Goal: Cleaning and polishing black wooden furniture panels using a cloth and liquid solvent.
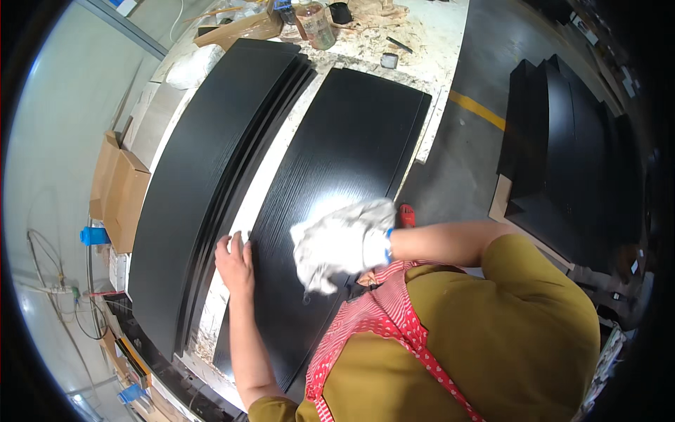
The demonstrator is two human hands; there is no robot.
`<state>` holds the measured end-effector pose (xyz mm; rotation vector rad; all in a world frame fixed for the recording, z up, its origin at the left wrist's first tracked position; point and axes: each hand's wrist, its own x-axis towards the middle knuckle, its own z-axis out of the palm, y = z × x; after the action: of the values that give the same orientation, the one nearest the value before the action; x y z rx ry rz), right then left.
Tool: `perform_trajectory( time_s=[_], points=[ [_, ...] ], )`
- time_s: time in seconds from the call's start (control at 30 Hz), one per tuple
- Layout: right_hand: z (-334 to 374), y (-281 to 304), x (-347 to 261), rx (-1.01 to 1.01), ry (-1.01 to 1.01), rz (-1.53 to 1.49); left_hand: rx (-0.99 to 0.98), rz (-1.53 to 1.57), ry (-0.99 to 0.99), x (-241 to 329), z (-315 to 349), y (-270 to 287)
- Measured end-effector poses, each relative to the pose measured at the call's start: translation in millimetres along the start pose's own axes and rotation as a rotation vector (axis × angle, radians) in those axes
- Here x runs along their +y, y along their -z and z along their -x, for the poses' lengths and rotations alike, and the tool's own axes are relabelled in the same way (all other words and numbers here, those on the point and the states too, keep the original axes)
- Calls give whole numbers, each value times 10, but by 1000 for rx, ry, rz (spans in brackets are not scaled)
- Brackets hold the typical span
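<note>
Bent and slightly parted, the fingers of a worker's bare left hand [238,269] rest at the left edge of a long black panel with a wood-grain surface [351,133]; whether they grip that edge cannot be told. The right hand [375,243], in white with a blue band at the wrist, holds a crumpled white cloth [316,246] over the near half of the panel, its fingers hidden from view. The panel lies lengthwise on a white, stained worktable [439,49], a bright patch of light shining on its surface just beyond the cloth. Just left of it stands a stack of long black panels [204,155], a narrow strip of tabletop between them.

At the table's far end sit a clear jar [314,27], a small black cup [340,13], a thin black stick-like tool [399,44] and a small, square, pale container [389,60]. An open brown cardboard box [126,193] stands left of the stack, with a blue cylindrical object [93,235] beside it. Well to the right, across a grey floor [450,162] crossed by a yellow stripe [478,110], more black panels [573,162] stand grouped. The worker wears a mustard top [513,337] and a red-and-white patterned apron [373,316].
</note>
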<state>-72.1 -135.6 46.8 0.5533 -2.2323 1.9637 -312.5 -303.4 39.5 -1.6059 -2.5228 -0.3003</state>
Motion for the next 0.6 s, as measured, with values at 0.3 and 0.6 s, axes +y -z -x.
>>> perform_trajectory(
  time_s=[0.3, 0.6],
  points=[
    [538, 1219, 3, 397, -14, 495, -115, 253, 72, 202, 83, -223],
    [684, 2215, 347, 630, -347, 1236, -143, 232, 81, -7, 359, -81]
  ],
)
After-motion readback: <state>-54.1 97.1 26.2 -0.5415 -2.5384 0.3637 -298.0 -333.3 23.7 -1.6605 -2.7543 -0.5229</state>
